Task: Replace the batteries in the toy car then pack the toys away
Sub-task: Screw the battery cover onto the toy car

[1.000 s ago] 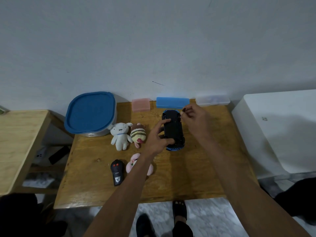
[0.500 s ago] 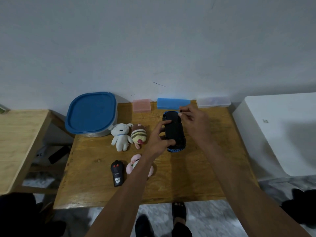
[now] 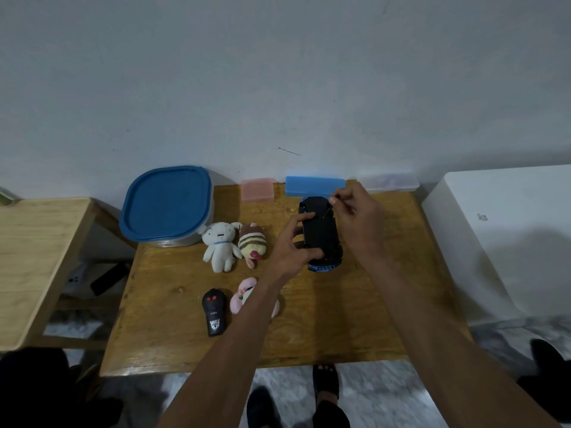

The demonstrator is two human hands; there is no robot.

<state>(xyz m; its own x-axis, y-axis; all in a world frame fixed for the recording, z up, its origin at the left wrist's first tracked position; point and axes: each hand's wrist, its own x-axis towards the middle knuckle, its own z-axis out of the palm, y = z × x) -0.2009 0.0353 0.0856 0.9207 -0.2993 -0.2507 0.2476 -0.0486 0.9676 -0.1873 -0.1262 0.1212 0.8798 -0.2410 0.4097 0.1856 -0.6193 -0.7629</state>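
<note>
My left hand (image 3: 292,247) grips the upturned toy car (image 3: 321,237), fingers curled round its left side, at the far middle of the wooden table (image 3: 355,319). My right hand (image 3: 358,216) pinches something thin, perhaps a small tool, at the car's far right corner, its fingers bunched tight.

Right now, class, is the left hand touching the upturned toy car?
Touching. The head view shows the left hand with its fingers curled round the toy car, overlapping its black underside.
</note>
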